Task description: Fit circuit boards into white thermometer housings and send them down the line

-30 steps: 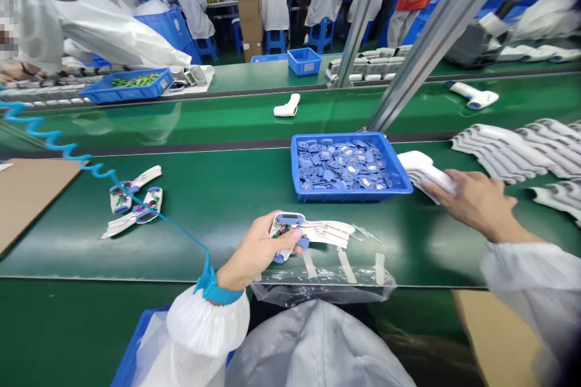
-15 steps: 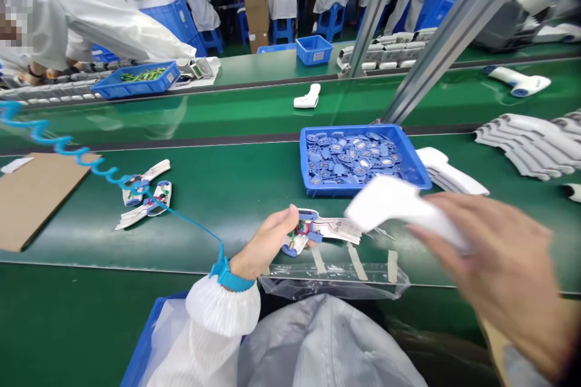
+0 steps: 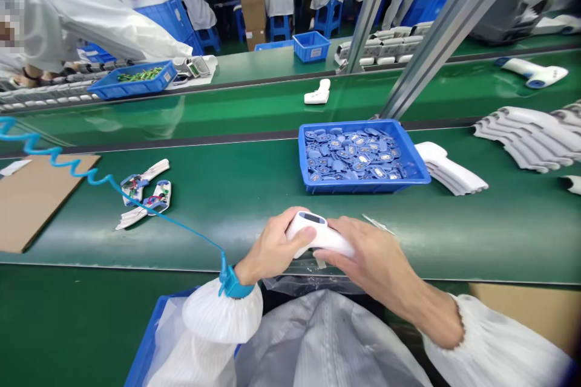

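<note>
Both my hands hold one white infrared thermometer (image 3: 327, 238) above the near edge of the green bench. My left hand (image 3: 276, 243) grips its head end, thumb across the shell beside the small dark display. My right hand (image 3: 367, 254) is wrapped round the handle end. The inner parts are hidden under the white shell. A blue wrist strap (image 3: 233, 283) with a coiled cord sits on my left wrist. Left of my hands lie two opened thermometer halves (image 3: 157, 196) with wires and boards showing.
A blue tray (image 3: 367, 187) of small blue parts stands beyond my hands. White shells (image 3: 454, 172) lie to its right, with more stacked shells (image 3: 531, 136) farther right. Cardboard (image 3: 45, 199) lies at left. A metal post (image 3: 436, 42) rises behind the tray; co-workers are at the back.
My right hand has brought the white shell leftward onto the opened thermometer in my left hand. The wires and board are now covered, and both hands grip the joined body.
</note>
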### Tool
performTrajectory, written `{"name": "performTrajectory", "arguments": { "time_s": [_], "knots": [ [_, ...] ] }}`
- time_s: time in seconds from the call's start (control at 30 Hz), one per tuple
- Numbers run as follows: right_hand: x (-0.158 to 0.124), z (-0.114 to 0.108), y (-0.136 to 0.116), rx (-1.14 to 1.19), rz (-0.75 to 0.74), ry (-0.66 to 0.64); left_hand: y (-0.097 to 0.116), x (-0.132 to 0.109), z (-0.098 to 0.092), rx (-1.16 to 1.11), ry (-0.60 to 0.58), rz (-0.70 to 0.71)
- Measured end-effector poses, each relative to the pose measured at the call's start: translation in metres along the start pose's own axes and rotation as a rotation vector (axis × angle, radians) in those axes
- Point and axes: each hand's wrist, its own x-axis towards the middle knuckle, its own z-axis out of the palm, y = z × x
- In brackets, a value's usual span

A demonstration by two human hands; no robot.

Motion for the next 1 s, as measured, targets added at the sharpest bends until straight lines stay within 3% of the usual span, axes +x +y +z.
{"name": "performTrajectory", "arguments": {
  "time_s": [0.07,0.13,0.27,0.43,0.53,0.6,0.7,0.8,0.9,1.0],
  "knots": [
    [0.0,-0.008,-0.002,0.197,0.097,-0.116,0.001,0.0,-0.001,0.025,0.021,0.009],
    [0.004,-0.014,-0.005,0.378,0.127,-0.136,0.002,0.0,-0.003,0.037,0.025,-0.028],
    [0.03,-0.004,-0.023,0.506,0.16,0.119,0.005,0.002,0.0,0.131,0.083,-0.089],
    [0.061,0.021,-0.05,0.119,0.136,0.414,0.015,-0.003,0.012,0.333,-0.001,0.007],
    [0.064,0.024,-0.052,0.12,0.051,0.57,0.02,-0.007,0.015,0.57,0.066,0.022],
    [0.062,0.023,-0.049,0.16,0.065,0.649,0.019,-0.007,0.013,0.526,0.076,0.028],
    [0.058,0.023,-0.047,0.189,0.175,0.583,0.013,-0.007,0.011,0.357,0.013,0.0],
    [0.058,0.029,-0.049,0.145,0.242,0.482,0.005,-0.005,0.019,0.487,0.053,-0.014],
    [0.065,0.026,-0.048,0.12,0.197,0.471,0.003,-0.005,0.024,0.628,0.139,0.004],
    [0.082,0.005,-0.032,0.242,0.134,0.298,0.006,-0.012,0.006,0.648,0.174,-0.007]
  ]
}}
